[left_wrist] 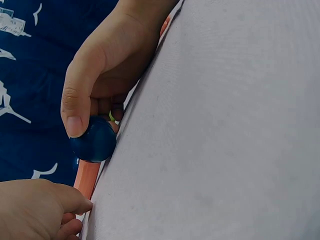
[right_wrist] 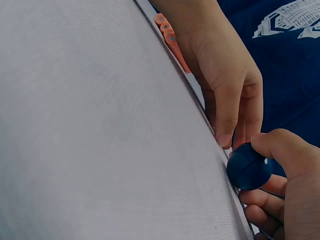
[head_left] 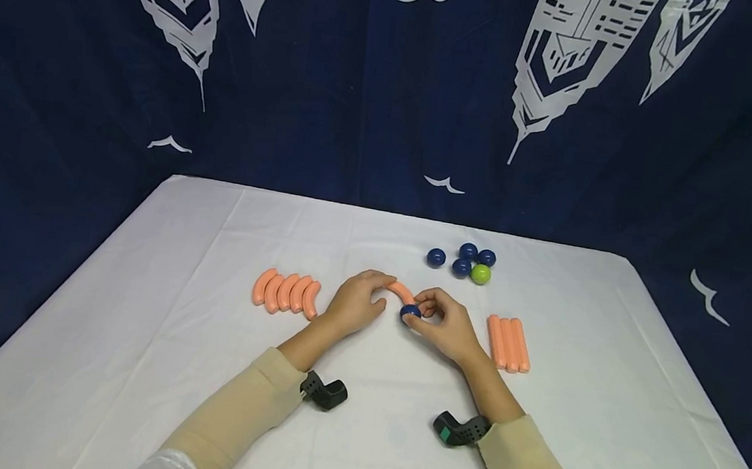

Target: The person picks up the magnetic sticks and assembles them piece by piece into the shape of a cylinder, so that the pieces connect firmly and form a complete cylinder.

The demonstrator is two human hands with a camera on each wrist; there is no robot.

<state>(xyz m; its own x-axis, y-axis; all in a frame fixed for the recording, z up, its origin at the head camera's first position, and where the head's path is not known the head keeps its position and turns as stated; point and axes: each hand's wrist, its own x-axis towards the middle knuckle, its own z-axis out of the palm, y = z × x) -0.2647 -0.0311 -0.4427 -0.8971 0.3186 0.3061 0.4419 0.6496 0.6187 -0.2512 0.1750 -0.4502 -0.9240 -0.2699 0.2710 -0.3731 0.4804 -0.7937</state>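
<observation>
Pinches a shiny, dark-blue round ball [head_left: 411,312] with the right hand [head_left: 450,330], thumb and fingertips around it. Rests the left hand's [head_left: 356,304] fingertips at the left end of a smooth orange stick [head_left: 402,292], bent like a banana; cannot tell whether pinching or only touching. Lies on the white cloth [head_left: 383,462], between both hands, curving from the left fingertips over to the ball. Looks to matter most: right end just beside the ball, maybe touching, nearer the right hand. Off to the left, five more bent orange sticks [head_left: 285,294], plastic-looking, with grey dots [right_wrist: 171,38] on some ends. Off to the right, three straight orange sticks [head_left: 508,345], side by side. Farther back, four loose blue balls [head_left: 461,268] and one bright green ball [head_left: 480,275], all glossy.
</observation>
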